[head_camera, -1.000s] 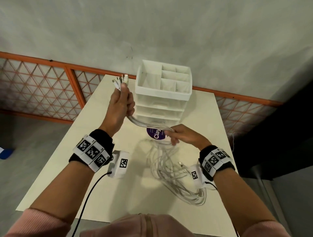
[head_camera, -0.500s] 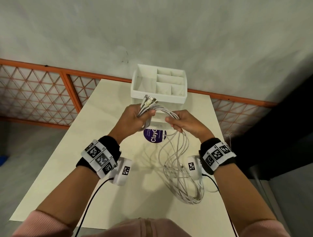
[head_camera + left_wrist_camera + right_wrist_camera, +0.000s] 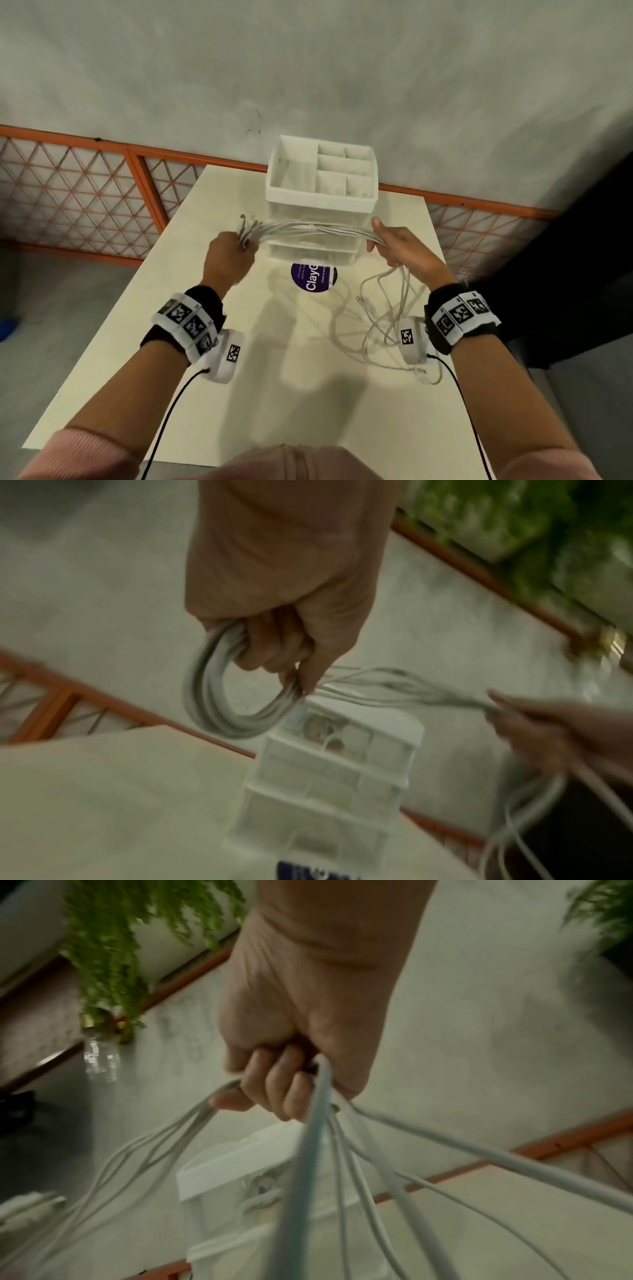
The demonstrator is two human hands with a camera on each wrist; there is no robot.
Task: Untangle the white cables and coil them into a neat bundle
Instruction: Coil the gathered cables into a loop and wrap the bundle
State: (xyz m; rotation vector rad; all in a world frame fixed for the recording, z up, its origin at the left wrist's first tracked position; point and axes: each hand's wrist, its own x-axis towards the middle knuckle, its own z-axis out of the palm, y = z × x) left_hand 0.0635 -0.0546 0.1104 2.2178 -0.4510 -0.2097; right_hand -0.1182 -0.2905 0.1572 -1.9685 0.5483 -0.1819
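Observation:
Several white cables [image 3: 315, 229] stretch level between my two hands above the table [image 3: 137, 342]. My left hand [image 3: 228, 253] grips one end, with the plugs [image 3: 247, 223] sticking up past the fist. In the left wrist view a loop of the white cables [image 3: 212, 696] hangs from the curled fingers of my left hand [image 3: 274, 653]. My right hand [image 3: 399, 246] holds the strands farther along; in the right wrist view its fingers [image 3: 284, 1088] curl round the cables [image 3: 318, 1123]. The loose remainder [image 3: 387, 322] trails down in a tangle on the table at the right.
A white drawer organiser [image 3: 322, 192] with an open compartmented top stands at the table's far edge, just behind the cables. A round purple sticker [image 3: 313, 278] lies in front of it. An orange lattice railing [image 3: 78, 198] and a grey wall lie beyond.
My hands have moved apart, pulling the cable section taut and level between them. More of the loose tangle has lifted off the table toward my right hand.

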